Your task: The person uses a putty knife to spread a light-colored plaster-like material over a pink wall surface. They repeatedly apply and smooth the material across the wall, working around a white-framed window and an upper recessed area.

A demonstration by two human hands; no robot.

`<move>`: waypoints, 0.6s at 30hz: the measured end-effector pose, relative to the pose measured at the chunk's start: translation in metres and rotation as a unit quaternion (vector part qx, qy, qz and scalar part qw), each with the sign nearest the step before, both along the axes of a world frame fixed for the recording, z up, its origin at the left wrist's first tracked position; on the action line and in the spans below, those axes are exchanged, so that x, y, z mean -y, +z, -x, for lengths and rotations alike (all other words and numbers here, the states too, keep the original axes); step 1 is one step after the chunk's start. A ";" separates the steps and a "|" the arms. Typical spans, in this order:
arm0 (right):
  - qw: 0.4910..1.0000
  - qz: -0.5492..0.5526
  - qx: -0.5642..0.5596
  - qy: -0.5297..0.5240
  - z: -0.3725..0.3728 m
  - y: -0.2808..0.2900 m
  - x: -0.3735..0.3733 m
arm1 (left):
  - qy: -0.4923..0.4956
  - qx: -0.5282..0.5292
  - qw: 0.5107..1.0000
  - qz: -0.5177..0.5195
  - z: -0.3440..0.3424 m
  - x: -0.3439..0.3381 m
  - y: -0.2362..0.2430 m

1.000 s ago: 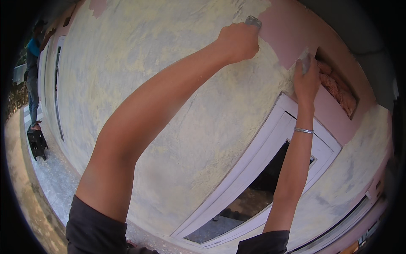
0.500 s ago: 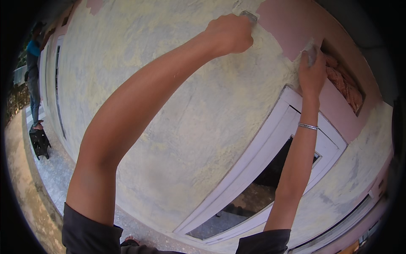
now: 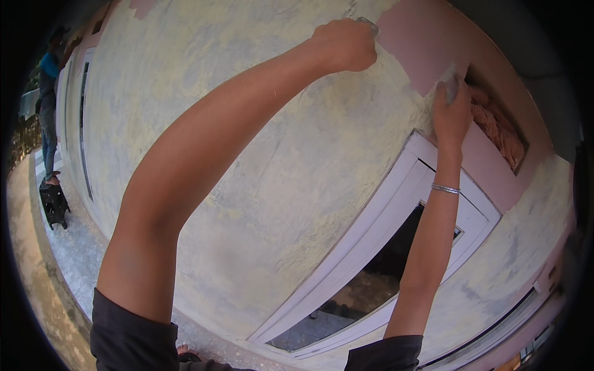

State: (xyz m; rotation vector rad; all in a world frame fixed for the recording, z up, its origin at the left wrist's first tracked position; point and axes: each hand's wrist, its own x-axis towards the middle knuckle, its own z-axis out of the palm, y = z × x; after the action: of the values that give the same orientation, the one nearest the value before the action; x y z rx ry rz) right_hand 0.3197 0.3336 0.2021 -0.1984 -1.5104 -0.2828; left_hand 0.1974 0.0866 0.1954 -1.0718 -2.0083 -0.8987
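Note:
My left hand (image 3: pixel 344 46), arm reaching up across the wall, is closed around a tool. Only the tool's grey, metallic-looking end (image 3: pixel 367 25) shows past the fist, at the wall; the rest is hidden. Higher over the window's corner, my right hand (image 3: pixel 451 114) grips a flat grey scraper (image 3: pixel 450 88) whose edge is at the border of the pink paint. The wall (image 3: pixel 247 185) carries rough, patchy yellow and grey plaster. Pink paint (image 3: pixel 417 46) begins right of my left hand.
Below my right hand is a white-framed window (image 3: pixel 352 256) with dark glass. A recess (image 3: pixel 495 117) beside that hand holds an orange-pink cloth (image 3: pixel 498 127). At far left another person (image 3: pixel 48 105) stands on a black stool (image 3: pixel 54 204) with arms raised to the wall.
My left hand has moved slightly up and right along the wall, still closed on its tool. My right hand stays near the same spot. The whole view has shifted a little.

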 end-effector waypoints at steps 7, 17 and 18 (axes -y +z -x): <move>1.000 0.004 0.008 -0.002 -0.002 0.000 0.002 | -0.004 -0.041 0.999 -0.036 0.004 -0.002 -0.007; 1.000 0.001 0.008 -0.002 0.000 0.001 0.000 | 0.001 -0.048 0.999 0.000 -0.003 0.001 -0.006; 1.000 0.001 0.008 -0.007 0.000 0.001 0.000 | 0.003 -0.054 0.999 0.000 -0.004 0.001 -0.009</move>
State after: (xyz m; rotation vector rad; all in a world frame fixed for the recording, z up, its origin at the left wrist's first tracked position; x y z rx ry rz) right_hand 0.3200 0.3338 0.2031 -0.2096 -1.5263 -0.2953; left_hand 0.2019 0.0859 0.1859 -1.0899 -1.9211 -0.8191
